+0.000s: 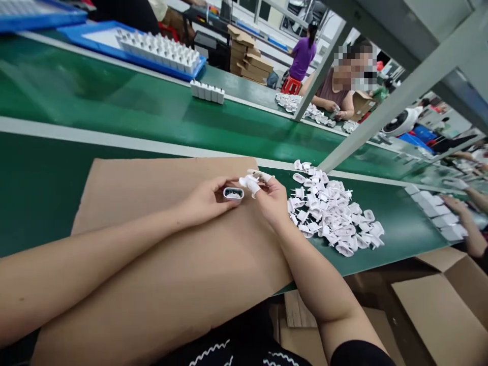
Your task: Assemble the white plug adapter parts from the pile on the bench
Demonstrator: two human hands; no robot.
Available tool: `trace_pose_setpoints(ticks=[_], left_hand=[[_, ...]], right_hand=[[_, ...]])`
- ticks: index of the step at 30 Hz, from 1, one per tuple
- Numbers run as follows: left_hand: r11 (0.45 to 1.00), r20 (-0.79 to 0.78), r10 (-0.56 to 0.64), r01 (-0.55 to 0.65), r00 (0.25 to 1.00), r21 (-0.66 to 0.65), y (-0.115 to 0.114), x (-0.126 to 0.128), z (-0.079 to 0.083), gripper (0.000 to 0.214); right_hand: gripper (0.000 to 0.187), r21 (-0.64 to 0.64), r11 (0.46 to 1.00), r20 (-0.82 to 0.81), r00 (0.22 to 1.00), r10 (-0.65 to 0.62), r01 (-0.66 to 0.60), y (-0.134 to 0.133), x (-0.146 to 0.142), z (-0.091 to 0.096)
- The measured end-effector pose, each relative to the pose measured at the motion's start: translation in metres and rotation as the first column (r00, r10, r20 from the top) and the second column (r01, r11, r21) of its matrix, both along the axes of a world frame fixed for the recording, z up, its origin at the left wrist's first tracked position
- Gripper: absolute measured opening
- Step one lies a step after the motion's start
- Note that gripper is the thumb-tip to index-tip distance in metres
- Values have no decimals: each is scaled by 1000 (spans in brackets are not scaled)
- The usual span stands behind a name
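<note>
On the green desk (76, 96), white plug parts (331, 213) are piled by brown card (152, 198); a white case (233, 194) is gripped by the left hand (204, 201), one plug part (251, 183) by the nearby right hand (271, 201).

One head-worn camera looks forward and down from just behind the near edge of the green conveyor worktop (114, 114), close above the left hand (206, 201) and right hand (271, 201), its view tilted.

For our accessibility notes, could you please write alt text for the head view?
The left hand holds a white casing, the right hand a white plug piece, above a cardboard sheet beside a heap of similar pieces on a green conveyor belt.
</note>
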State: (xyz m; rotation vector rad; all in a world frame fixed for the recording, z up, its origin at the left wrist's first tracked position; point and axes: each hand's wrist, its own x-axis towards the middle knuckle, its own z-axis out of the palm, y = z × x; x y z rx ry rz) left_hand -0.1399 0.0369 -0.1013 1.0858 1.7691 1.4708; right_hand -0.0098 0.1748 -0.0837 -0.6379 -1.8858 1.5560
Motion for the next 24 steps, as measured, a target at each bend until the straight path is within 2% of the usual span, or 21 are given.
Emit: trace_pose_setpoints(ticks=[3, 6, 9, 11, 13, 17, 21, 24], left_hand=[[999, -61, -29, 30, 998, 16, 1, -4, -9, 67], [998, -119, -68, 69, 991, 7, 3, -10, -11, 46], [998, -125, -63, 66, 990, 17, 3, -11, -10, 44], [997, -121, -62, 66, 991, 34, 3, -11, -9, 43], [997, -118, -53, 59, 992, 42, 3, -10, -9, 43], [998, -116, -40, 44, 992, 37, 3, -11, -8, 44], [998, -121, -49, 53, 991, 31, 3, -11, -6, 41], [997, -131, -58, 63, 990, 37, 3, -12, -6, 41]], right_hand=[[31, 228, 973, 82, 997, 5, -23, -5, 4, 0], [24, 457, 888, 111, 994, -7, -44, -8, 7, 0], [24, 597, 797, 148, 989, 3, -92, -9, 8, 1], [25, 633, 763, 186, 982, 13, -130, -9, 7, 1], [26, 641, 752, 204, 979, 31, -157, -9, 6, 1], [24, 633, 752, 194, 978, 73, -181, -9, 4, 0], [25, 651, 741, 199, 979, 42, -164, -11, 4, -2], [24, 638, 759, 159, 987, 36, -131, -12, 4, -4]])
